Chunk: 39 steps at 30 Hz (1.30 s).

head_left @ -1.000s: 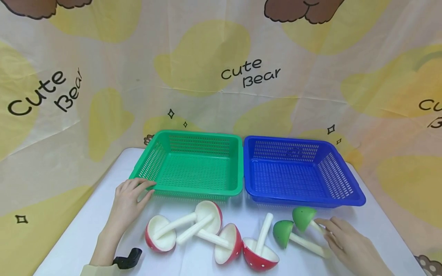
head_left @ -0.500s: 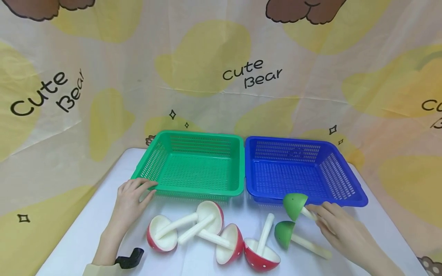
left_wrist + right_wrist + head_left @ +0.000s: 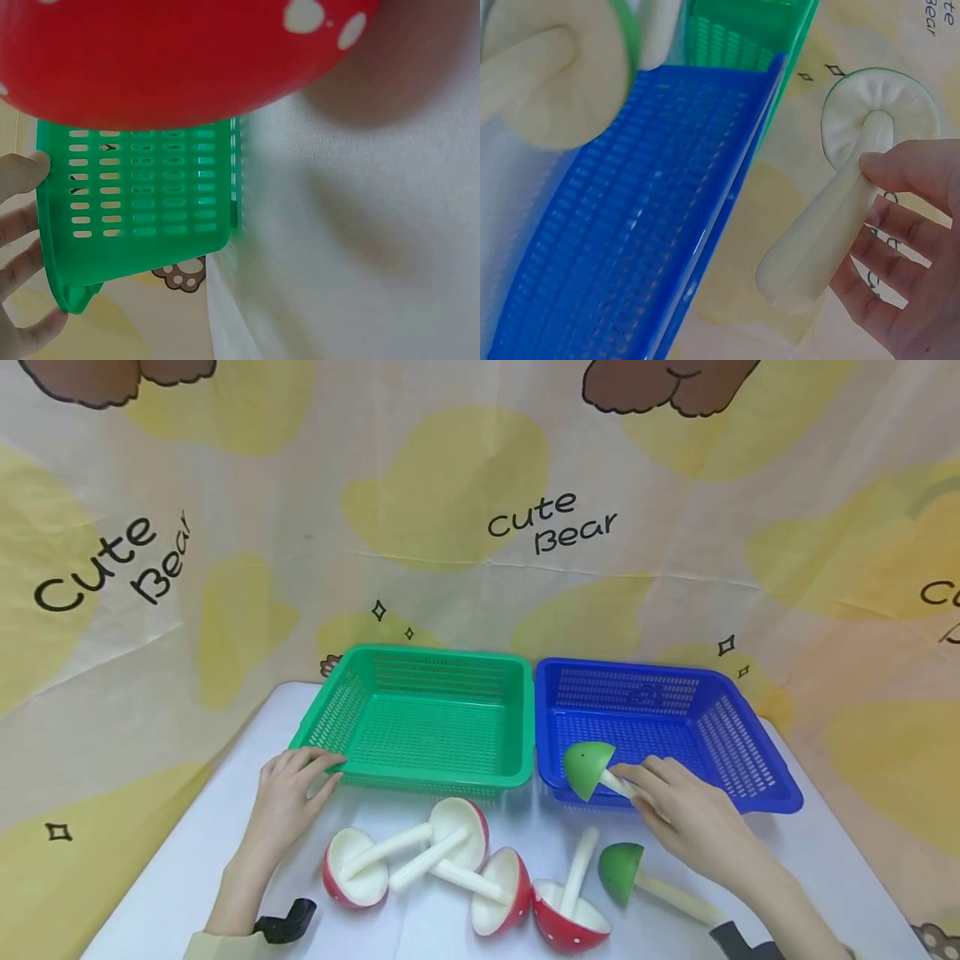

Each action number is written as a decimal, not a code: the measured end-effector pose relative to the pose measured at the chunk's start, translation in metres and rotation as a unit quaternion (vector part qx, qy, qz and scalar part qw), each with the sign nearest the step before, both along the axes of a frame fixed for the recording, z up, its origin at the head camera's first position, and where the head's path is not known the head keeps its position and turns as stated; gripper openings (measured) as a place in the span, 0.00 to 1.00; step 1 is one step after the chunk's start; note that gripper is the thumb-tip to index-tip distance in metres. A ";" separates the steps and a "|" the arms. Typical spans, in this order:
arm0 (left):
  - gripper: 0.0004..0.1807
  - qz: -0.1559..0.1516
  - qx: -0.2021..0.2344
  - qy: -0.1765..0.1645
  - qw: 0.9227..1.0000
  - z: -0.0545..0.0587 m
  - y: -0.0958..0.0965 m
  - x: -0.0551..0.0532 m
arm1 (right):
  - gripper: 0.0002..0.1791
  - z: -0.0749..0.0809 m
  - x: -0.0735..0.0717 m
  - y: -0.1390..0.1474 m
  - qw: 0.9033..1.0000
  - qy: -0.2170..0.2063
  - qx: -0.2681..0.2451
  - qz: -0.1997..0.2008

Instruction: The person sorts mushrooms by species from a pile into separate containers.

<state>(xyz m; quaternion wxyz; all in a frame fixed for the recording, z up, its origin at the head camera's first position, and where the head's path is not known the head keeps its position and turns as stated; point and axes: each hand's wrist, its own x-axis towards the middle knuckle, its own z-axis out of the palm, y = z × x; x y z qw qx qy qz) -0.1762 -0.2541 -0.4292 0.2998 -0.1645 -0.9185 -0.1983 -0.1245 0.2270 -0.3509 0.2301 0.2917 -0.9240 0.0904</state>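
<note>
A toy mushroom with a green cap (image 3: 588, 768) and white stem is pinched between the thumb and fingers of my right hand (image 3: 678, 810), above the near rim of the blue basket (image 3: 671, 800). The right wrist view shows the white underside of this mushroom (image 3: 810, 232), the thumb on its stem. My left hand (image 3: 288, 797) grips the near left corner of the green basket (image 3: 442, 777), fingers over the rim and thumb in front. Below the right hand a second green-capped mushroom (image 3: 621, 872) lies on the table.
Several red-capped mushrooms (image 3: 501, 893) lie along the table's near side, before the baskets. One red cap (image 3: 165, 60) looms close in the left wrist view. The baskets stand side by side on the white tablecloth (image 3: 165, 877), a printed cloth backdrop (image 3: 442, 485) behind them.
My right hand has lifted the green-capped mushroom from beside the other one and carried it up and left to the blue basket's near rim. The left hand has stayed on the green basket.
</note>
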 end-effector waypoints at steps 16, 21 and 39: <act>0.15 0.006 0.003 -0.012 1.000 0.001 0.001 0.002 | 0.18 0.013 -0.042 -0.057 0.997 -0.062 0.005 0.038; 0.15 0.005 0.003 -0.013 1.000 0.000 0.001 0.002 | 0.18 0.016 -0.054 -0.067 0.997 -0.065 0.005 0.049; 0.14 0.002 0.006 -0.006 1.000 0.003 0.003 0.003 | 0.17 0.011 -0.083 -0.114 0.990 -0.112 -0.006 0.090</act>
